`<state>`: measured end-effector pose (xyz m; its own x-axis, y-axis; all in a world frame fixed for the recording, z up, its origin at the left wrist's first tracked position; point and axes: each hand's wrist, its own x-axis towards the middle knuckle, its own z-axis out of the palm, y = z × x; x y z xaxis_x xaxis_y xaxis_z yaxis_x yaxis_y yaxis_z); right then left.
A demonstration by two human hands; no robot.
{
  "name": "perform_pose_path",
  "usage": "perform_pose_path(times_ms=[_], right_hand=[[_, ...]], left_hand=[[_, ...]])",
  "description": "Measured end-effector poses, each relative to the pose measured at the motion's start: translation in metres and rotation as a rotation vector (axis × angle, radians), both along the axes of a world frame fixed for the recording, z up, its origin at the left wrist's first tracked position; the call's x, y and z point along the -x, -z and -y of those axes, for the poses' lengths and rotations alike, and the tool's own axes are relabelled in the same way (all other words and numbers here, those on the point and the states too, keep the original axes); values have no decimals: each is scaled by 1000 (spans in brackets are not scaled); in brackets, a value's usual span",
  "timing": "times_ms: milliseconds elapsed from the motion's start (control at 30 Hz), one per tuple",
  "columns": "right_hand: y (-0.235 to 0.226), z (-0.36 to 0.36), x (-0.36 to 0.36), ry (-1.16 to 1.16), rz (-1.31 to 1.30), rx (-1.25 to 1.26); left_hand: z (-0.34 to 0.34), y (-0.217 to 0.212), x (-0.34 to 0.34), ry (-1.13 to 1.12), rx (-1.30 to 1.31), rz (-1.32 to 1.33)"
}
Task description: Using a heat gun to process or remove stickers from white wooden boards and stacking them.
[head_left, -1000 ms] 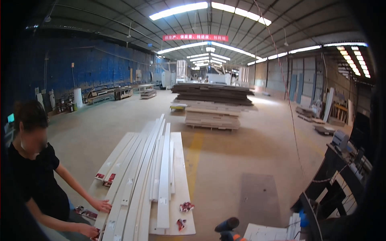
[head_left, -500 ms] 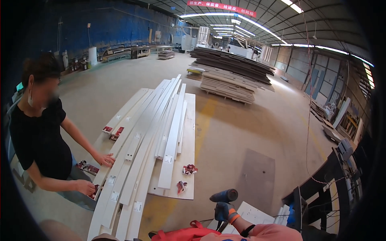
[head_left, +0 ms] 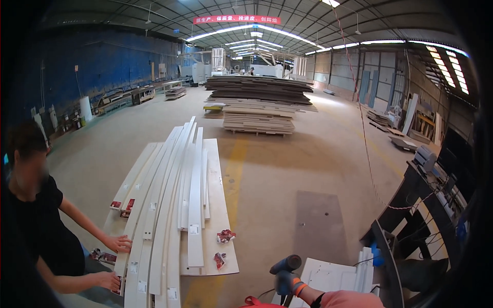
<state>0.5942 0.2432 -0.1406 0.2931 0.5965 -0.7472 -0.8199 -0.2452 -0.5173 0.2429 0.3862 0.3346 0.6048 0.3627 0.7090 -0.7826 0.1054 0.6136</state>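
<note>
R hand (head_left: 287, 282) gloved, wrapped tight on dark tool (head_left: 285, 264) at btm edge, over white panel (head_left: 328, 277) | L hand not in view | we'd keep wrist firm, tool square to panel | co-worker's hands (head_left: 119, 243) on strips (head_left: 174, 205)

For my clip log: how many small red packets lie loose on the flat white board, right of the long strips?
2: one red packet beside the strips' right edge, another red packet nearer the board's front end. More red ones sit left of the strips; others may be hidden.
</note>
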Motion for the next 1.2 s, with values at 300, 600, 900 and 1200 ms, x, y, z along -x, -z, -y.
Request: perform_pose_path(times_ms=[300,600,900,1200], right_hand=[[-56,-19,15,-91,35,39],[-78,-37,25,-219,28,-108],[-61,-33,34,-203,-12,-62],[-67,-35,36,-203,18,-52]], left_hand=[[12,50,67,-305,-80,-89],[142,98,141,-904,231,-349],[140,133,172,-769,377,-170],[131,128,166,-772,337,-133]])
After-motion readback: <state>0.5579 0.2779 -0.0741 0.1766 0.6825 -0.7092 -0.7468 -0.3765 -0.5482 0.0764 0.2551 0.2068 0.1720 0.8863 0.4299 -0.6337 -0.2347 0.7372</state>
